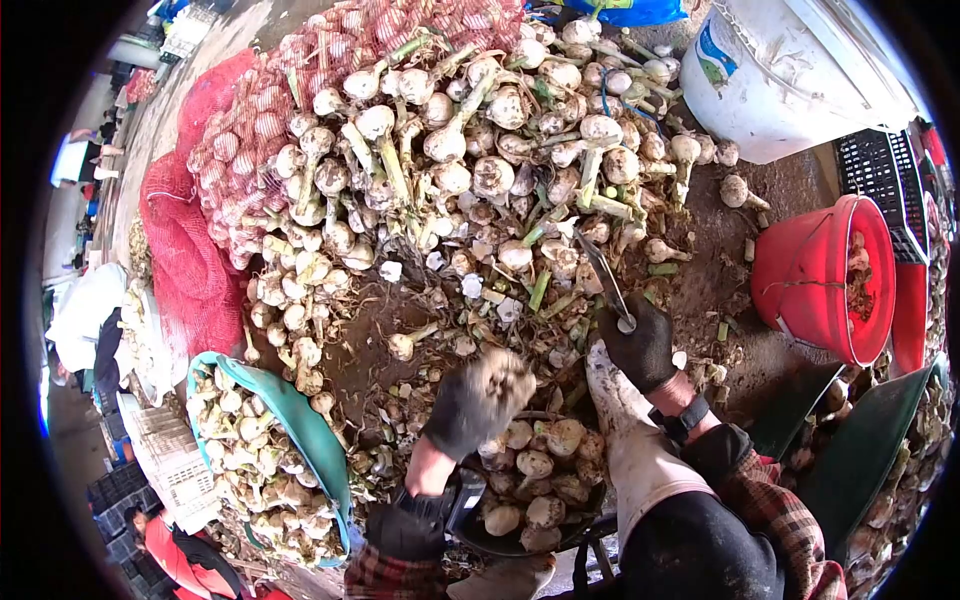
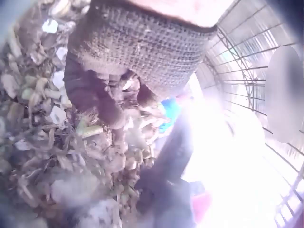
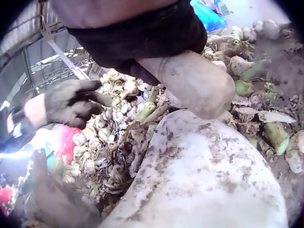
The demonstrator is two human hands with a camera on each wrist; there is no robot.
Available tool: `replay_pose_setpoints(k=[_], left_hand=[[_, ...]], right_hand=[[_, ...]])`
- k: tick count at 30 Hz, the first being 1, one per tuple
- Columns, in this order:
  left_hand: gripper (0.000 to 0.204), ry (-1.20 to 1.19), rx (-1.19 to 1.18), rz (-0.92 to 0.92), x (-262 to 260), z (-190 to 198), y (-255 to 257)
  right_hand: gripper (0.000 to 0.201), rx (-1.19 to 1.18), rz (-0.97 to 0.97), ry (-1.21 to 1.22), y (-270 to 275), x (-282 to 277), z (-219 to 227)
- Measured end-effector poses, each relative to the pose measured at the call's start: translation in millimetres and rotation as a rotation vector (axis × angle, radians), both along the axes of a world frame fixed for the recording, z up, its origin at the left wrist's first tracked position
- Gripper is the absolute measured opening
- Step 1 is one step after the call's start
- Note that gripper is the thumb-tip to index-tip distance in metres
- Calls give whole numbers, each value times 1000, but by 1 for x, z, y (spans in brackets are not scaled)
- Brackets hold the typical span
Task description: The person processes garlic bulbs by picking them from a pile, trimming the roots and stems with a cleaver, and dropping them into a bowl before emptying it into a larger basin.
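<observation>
The gloved left hand (image 1: pixel 480 400) is blurred over the trimmings, just above a dark bowl (image 1: pixel 520 552) of cut garlic bulbs (image 1: pixel 535 463). In the right wrist view the left hand (image 3: pixel 71 104) has loosely spread fingers with no bulb visible in them. The left wrist view shows its dusty glove (image 2: pixel 137 52) and bent fingers over debris. The gloved right hand (image 1: pixel 640 345) grips a knife (image 1: pixel 603 272), blade pointing up and left toward the heap. The knife's pale handle end (image 3: pixel 202 88) juts from the right hand (image 3: pixel 142 42) above a dirt-stained white boot (image 3: pixel 204 175).
A large heap of stemmed garlic (image 1: pixel 490 175) lies ahead, with red mesh sacks (image 1: pixel 190 250) at left. A green-rimmed tub (image 1: pixel 320 440) of garlic stands lower left. At right are a red bucket (image 1: pixel 810 270), a white bucket (image 1: pixel 770 90) and a black crate (image 1: pixel 880 190).
</observation>
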State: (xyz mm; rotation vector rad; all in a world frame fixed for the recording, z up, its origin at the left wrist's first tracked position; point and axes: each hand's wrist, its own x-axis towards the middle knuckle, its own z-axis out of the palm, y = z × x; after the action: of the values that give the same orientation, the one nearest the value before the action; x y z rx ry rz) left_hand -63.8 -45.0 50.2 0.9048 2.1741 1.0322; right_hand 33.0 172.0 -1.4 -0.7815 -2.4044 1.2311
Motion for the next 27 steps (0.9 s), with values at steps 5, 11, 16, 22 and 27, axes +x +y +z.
replay_pose_setpoints(k=[5, 11, 16, 22, 27], left_hand=[[45, 101, -622, 333, -78, -92, 91], [63, 107, -621, 414, -96, -170, 95], [59, 29, -395, 608, -77, -112, 97], [46, -357, 632, 601, -52, -82, 41], [61, -154, 265, 398, -11, -25, 17]], right_hand=[[18, -37, 15, -60, 1, 11, -1], [16, -82, 20, -132, 5, 19, -2], [16, -125, 45, -93, 4, 19, 0], [16, -161, 106, -109, 3, 17, 25], [26, 67, 469, -207, -2, 0, 57]])
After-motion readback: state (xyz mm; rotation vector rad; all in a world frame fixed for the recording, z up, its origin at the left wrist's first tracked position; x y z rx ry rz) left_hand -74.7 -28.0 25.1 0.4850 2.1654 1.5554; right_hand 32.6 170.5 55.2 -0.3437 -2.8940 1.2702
